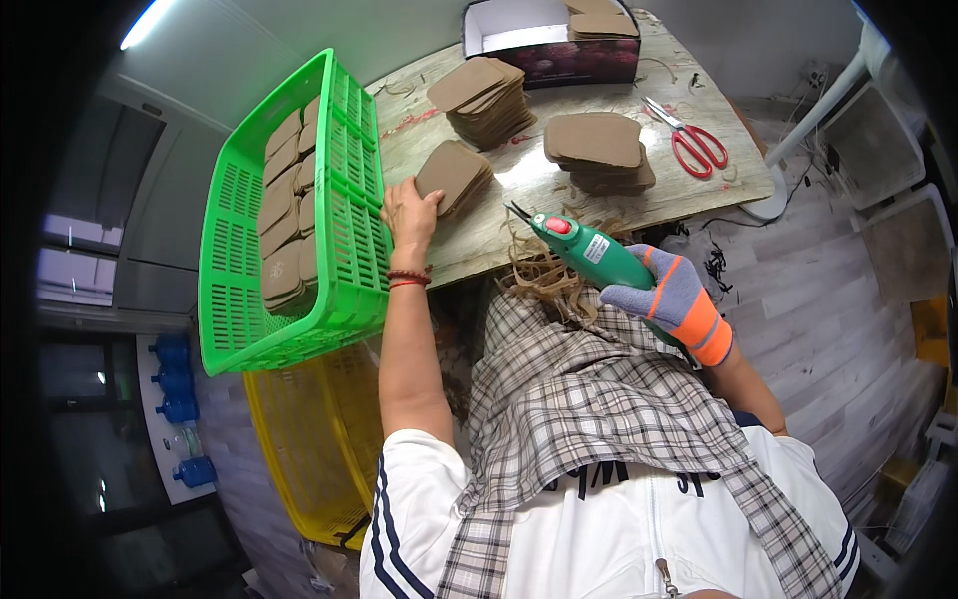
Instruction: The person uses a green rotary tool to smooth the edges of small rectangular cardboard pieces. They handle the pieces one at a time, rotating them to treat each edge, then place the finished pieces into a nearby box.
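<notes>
Though it blurs, a label marks the green tool.

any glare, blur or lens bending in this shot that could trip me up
In the head view, a white glare patch sits on the table between brown stacks; in the head view, the tube light is blown out; the head view bows the green basket's rim and darkens the corners; in the head view, the green tool shows no obvious blur.

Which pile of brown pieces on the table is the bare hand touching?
The pile nearest the green basket: the left hand touches its edge, and no hand touches the others.
</notes>
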The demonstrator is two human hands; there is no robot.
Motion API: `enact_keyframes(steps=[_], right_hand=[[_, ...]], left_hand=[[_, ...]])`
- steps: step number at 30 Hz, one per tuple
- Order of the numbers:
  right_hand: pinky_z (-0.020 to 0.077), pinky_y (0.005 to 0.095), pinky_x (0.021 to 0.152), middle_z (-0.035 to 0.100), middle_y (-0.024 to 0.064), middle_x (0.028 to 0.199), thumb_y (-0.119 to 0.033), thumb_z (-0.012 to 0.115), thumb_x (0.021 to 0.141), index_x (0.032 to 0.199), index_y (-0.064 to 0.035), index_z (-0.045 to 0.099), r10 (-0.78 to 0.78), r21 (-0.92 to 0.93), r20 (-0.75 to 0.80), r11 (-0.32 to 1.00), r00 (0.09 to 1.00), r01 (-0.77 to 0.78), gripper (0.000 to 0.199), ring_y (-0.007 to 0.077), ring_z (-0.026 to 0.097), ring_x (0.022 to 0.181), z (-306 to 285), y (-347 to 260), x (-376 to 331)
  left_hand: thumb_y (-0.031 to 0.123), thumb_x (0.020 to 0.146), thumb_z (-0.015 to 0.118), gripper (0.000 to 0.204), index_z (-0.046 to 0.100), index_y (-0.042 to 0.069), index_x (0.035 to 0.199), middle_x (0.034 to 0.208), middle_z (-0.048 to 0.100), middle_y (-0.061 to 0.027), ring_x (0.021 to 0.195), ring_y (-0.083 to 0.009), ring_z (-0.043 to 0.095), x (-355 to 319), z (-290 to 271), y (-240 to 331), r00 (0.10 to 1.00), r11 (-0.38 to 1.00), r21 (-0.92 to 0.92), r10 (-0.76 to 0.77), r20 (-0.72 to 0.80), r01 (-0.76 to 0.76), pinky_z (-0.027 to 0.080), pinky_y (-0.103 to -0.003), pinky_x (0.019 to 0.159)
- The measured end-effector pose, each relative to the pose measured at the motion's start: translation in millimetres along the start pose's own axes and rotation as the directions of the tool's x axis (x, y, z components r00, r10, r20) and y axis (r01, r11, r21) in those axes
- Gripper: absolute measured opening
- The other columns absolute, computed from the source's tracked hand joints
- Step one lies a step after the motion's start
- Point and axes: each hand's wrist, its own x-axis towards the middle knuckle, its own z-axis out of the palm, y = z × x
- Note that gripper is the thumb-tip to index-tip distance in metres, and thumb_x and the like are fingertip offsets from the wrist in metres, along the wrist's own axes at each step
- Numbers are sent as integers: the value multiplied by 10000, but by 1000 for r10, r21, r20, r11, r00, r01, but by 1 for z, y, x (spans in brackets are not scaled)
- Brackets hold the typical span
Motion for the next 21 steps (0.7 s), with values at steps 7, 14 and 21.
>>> enact_keyframes(steps=[7, 14, 21], right_hand=[[490, 212, 628, 662, 68, 856, -259, 810, 716, 1095, 42, 575, 87, 29, -10, 996, 996, -87, 538, 63, 595, 713, 4, -4, 1], [467, 208, 553, 649, 46, 754, -270, 790, 733, 1069, 47, 584, 58, -31, -137, 998, 989, -63, 506, 53, 569, 613, 6, 8, 9], [451, 217, 547, 634, 30, 717, -270, 792, 733, 1040, 35, 600, 43, -64, -171, 996, 984, -55, 474, 51, 550, 614, 5, 8, 10]], left_hand=[[139, 617, 795, 369, 516, 30, 832, 954, 568, -120, 900, -280, 530, -1, -16, 19, 978, 966, -252, -5, -211, -50, 422, -405, 775], [-47, 816, 625, 265, 507, 35, 1039, 1068, 595, -80, 942, -241, 602, -35, -30, 71, 929, -406, -892, -210, 305, 201, 511, -376, 858], [-70, 834, 588, 413, 490, 33, 1221, 1203, 559, -100, 1121, -260, 534, -67, -20, 126, 893, -858, -497, -117, 435, 130, 448, -422, 996]])
